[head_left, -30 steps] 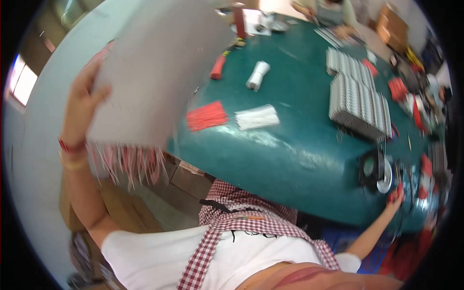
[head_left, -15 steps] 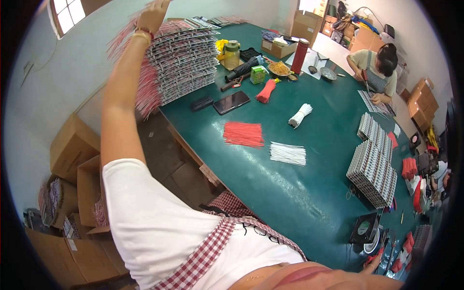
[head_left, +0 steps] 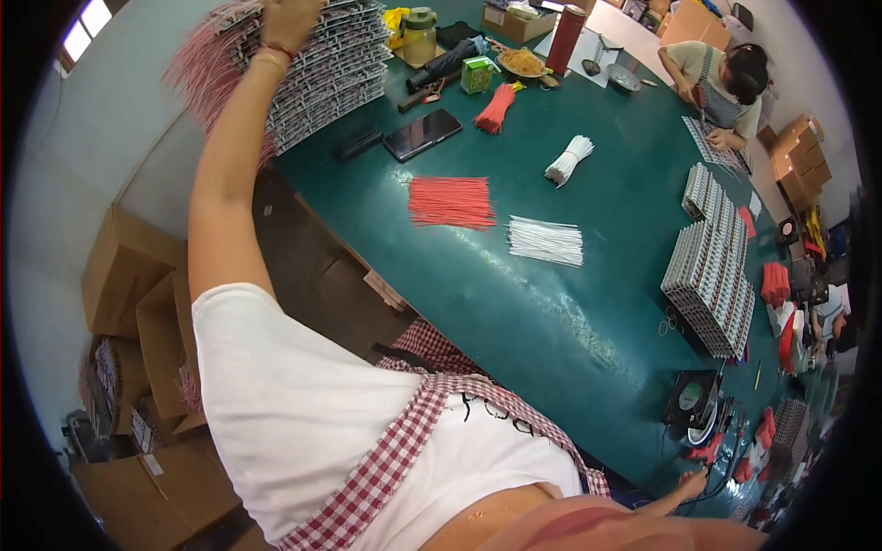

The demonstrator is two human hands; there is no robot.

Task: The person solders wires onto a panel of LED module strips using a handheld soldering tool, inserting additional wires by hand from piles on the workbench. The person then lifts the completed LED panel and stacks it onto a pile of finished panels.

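My left arm reaches up to the far left, where my left hand (head_left: 292, 23) is over a tall stack of circuit board panels (head_left: 331, 87). Red wires (head_left: 207, 60) fringe the stack's left side. The picture's top edge and blur hide those fingers. Low on the right, my right hand (head_left: 691, 484) looks closed at the table's near edge, beside a red item (head_left: 706, 450) and dark cords. What it holds is too small to make out. Between the hands lie a flat bunch of red wires (head_left: 450, 202) and one of white wires (head_left: 545, 241).
A black phone (head_left: 423, 135), tied white wires (head_left: 570, 162) and a red flask (head_left: 565, 39) are on the green table (head_left: 514, 349). More stacked panels (head_left: 712, 275) stand right, near a black fan-like device (head_left: 691, 399). A co-worker (head_left: 726, 83) works across the table. Cardboard boxes (head_left: 133, 275) stand left.
The view has tilted, so the table's things sit higher in the picture. My left hand has come lower against the panel stack. More of my right hand and forearm shows beside the red item.
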